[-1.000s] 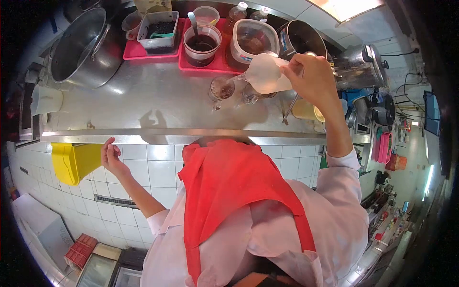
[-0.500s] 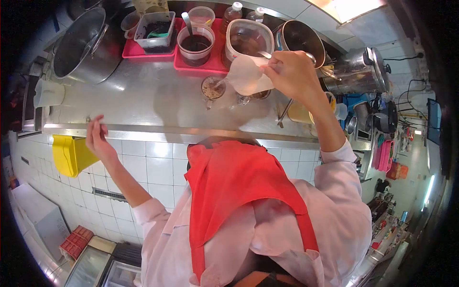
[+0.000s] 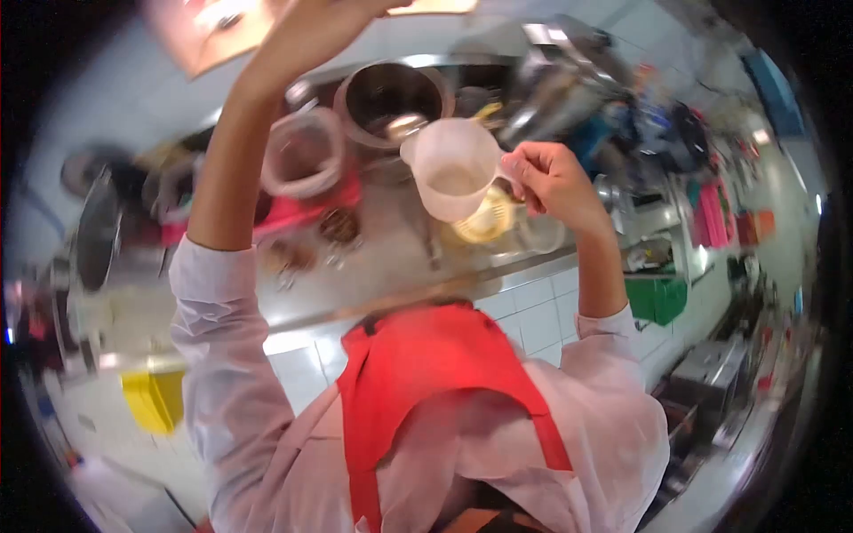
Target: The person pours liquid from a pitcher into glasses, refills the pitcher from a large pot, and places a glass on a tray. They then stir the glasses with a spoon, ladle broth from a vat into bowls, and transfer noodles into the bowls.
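My right hand point(image 3: 558, 186) is closed round the handle of a translucent white plastic jug point(image 3: 455, 164), held above the right part of the counter. A little liquid seems to lie in its bottom. Raised at the top edge is my left hand point(image 3: 324, 25); its fingers are mostly cut off by the frame. Two glass mugs stand on the steel counter below, one with dark contents point(image 3: 339, 226) and one paler, blurred mug point(image 3: 283, 256). Just under the jug is a yellow strainer or basket point(image 3: 484, 218).
A steel counter point(image 3: 382, 258) runs across the view. At its back are a clear plastic tub point(image 3: 304, 155) on a pink tray point(image 3: 333, 197) and a large dark-filled pot point(image 3: 391, 99). Blurred metal vessels crowd the right. A yellow bin point(image 3: 153, 400) is at lower left.
The view has turned right and blurred. My right hand has moved the jug from over the mugs to the right, where it is more upright. My left hand has risen from low left to the top edge.
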`<state>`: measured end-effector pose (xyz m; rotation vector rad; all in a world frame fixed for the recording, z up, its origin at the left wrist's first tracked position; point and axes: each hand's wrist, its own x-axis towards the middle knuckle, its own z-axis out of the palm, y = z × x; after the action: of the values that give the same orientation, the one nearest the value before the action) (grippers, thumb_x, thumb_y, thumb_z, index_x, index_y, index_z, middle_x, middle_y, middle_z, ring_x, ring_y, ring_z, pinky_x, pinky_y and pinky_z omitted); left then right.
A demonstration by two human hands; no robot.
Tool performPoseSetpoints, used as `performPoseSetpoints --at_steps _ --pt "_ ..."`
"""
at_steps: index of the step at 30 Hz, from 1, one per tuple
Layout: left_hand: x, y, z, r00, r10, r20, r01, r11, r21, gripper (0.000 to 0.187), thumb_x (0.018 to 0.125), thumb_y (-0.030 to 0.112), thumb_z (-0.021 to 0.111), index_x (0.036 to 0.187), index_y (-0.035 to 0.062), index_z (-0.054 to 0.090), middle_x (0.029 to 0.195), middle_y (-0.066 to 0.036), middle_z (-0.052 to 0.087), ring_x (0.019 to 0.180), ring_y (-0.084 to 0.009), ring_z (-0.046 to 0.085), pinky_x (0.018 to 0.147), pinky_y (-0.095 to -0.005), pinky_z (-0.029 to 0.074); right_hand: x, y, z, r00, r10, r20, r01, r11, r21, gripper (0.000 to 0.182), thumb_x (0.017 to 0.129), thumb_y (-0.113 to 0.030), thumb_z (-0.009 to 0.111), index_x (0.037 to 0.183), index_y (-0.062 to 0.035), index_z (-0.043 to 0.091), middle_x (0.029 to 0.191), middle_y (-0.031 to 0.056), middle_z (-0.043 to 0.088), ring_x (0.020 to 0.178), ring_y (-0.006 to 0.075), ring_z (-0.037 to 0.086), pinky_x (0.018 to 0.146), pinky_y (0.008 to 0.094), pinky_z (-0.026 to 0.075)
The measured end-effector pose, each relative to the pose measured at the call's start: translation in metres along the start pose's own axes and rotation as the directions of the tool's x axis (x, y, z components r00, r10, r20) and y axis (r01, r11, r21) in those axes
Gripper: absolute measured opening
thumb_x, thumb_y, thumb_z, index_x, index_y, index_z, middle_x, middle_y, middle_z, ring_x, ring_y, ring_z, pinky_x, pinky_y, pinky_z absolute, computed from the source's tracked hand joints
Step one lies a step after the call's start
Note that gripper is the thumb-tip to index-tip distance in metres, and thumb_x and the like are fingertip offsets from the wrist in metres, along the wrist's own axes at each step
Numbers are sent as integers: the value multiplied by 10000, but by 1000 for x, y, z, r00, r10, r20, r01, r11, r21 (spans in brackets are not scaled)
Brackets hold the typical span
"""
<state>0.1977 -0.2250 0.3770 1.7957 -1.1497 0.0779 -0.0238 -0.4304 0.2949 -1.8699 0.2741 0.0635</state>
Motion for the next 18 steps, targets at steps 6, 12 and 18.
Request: performPoseSetpoints --at_steps 6,12,18 --pt "194 5 205 942 270 198 -297 947 123 381 819 344 624 1001 11 650 925 -203 674 869 -317 651 777 -402 507 -60 21 -151 908 10 -419 -102 975 -197 294 915 -302 616 757 -56 582 602 -17 530 427 30 418 390 197 311" --pt "261 -12 326 882 183 433 -389 801 454 432 878 438 545 1178 131 595 960 -172 667 900 -335 635 855 -442 485 -66 35 -270 833 -68 -549 -101 957 -272 286 789 -277 745 774 -20 622 650 -6 583 517 53 470 465 219 371" --pt "304 -18 312 860 156 487 -415 769 486 377 862 413 548 1067 104 612 925 -189 667 879 -363 637 800 -454 491 -18 43 -344 813 -169 -557 -176 841 -512 370 718 -350 774 805 -15 646 720 60 650 637 129 594 625 283 481"
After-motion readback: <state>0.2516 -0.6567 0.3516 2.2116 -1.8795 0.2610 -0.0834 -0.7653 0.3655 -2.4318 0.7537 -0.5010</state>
